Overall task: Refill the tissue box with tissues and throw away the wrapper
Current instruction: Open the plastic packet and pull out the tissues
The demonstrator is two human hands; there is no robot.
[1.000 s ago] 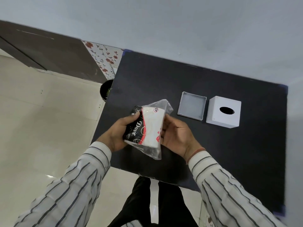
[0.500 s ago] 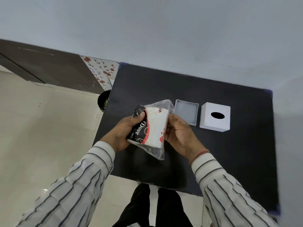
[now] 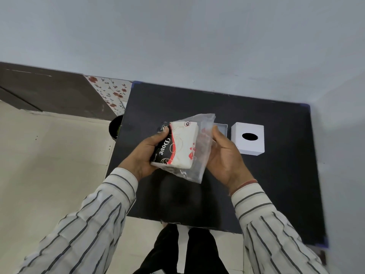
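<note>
Above the black table [image 3: 276,184] I hold a tissue pack [image 3: 178,144] in a plastic wrapper printed black, red and white. My left hand [image 3: 146,155] grips its black left side, thumb on top. My right hand [image 3: 225,157] holds the clear loose side of the wrapper [image 3: 203,147]. A white cube cover with an oval slot [image 3: 248,138] stands on the table to the right. The grey box base [image 3: 222,128] lies beside it, mostly hidden behind the wrapper and my right hand.
A dark round bin [image 3: 115,128] sits on the floor at the table's left edge. A flowered panel [image 3: 110,93] and a dark cabinet [image 3: 49,91] stand at the back left. The pale wall runs behind the table.
The camera has tilted, so the table sits lower in view. The pack has risen slightly, and the clear wrapper now hangs wider on the right, covering most of the grey base.
</note>
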